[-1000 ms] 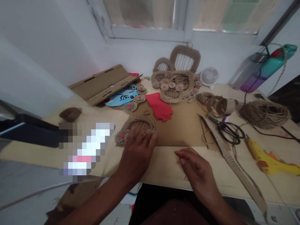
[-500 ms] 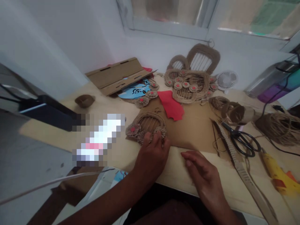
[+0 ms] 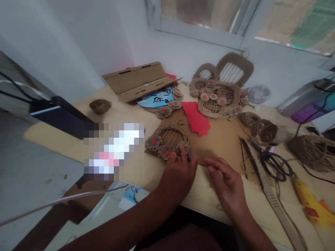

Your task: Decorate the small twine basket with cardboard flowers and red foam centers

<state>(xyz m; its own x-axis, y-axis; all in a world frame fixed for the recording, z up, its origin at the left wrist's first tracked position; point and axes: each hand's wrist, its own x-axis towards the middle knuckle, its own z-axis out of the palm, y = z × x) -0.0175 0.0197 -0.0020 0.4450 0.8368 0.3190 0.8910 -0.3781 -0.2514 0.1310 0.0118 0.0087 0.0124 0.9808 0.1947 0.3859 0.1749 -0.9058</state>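
Near the table's front edge lies a small jute-wrapped frame [image 3: 171, 134] with strung cords and pleated rosettes along its lower side. Some of these rosettes [image 3: 153, 142] have red centres. My left hand [image 3: 179, 174] is curled over the frame's lower right edge, its fingertips pressing on the rosettes there and partly hiding them. To its right, my right hand [image 3: 227, 183] hovers by the near edge of the cardboard sheet [image 3: 220, 143], thumb and forefinger brought together in a pinch. Whatever is between those fingertips is too small to make out.
A red cloth piece [image 3: 196, 118] lies on the cardboard. Rightward are black scissors [image 3: 276, 165], a corrugated strip [image 3: 272, 198], a yellow glue gun [image 3: 311, 202] and twine [image 3: 311, 151]. Decorated frames [image 3: 220, 96] and a fan [image 3: 258, 94] stand behind; a blurred bright patch [image 3: 117, 148] lies left.
The view has shifted, so the table things appear further right. My left hand has slid slightly off the rosettes, showing more of the middle one. My right hand's fingertips have risen toward the cardboard edge.
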